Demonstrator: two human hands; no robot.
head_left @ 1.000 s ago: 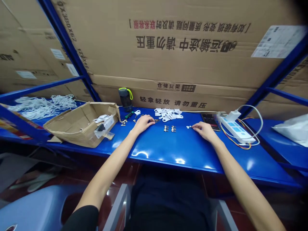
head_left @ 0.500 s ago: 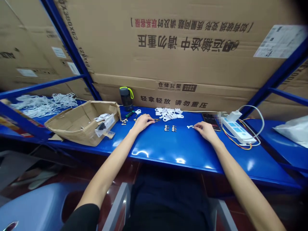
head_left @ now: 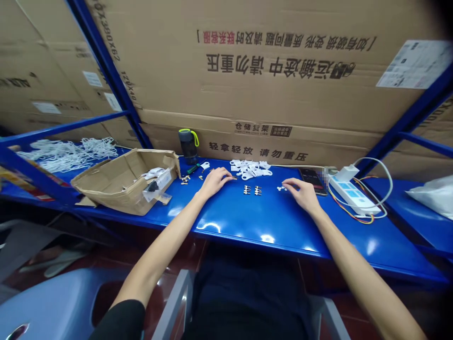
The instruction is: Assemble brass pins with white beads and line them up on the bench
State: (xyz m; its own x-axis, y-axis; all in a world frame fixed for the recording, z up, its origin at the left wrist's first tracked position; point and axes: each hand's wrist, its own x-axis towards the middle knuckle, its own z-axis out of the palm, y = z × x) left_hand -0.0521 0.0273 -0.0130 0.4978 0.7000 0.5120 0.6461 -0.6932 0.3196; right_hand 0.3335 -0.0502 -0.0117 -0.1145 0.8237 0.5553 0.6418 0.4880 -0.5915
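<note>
My left hand [head_left: 215,183] lies flat on the blue steel bench [head_left: 226,222], its fingertips beside a few small brass-coloured metal parts [head_left: 231,178]. I cannot tell whether it is pinching one. Between my hands stand two short rows of metal terminals [head_left: 252,190]. My right hand [head_left: 299,193] rests on the bench with fingers apart, just right of several tiny white pieces [head_left: 281,188], and it holds nothing. Behind the terminals lies a heap of white plastic parts [head_left: 250,167].
A torn cardboard box [head_left: 123,189] with white parts inside stands left, beside a dark water bottle [head_left: 188,146] and a green-handled tool [head_left: 193,168]. A phone [head_left: 313,181] and a white power strip [head_left: 350,196] lie right. White cords [head_left: 67,155] lie far left.
The whole scene sits slightly further right in the view. My right hand's fingers have spread a little, and my left hand stays by the small metal parts.
</note>
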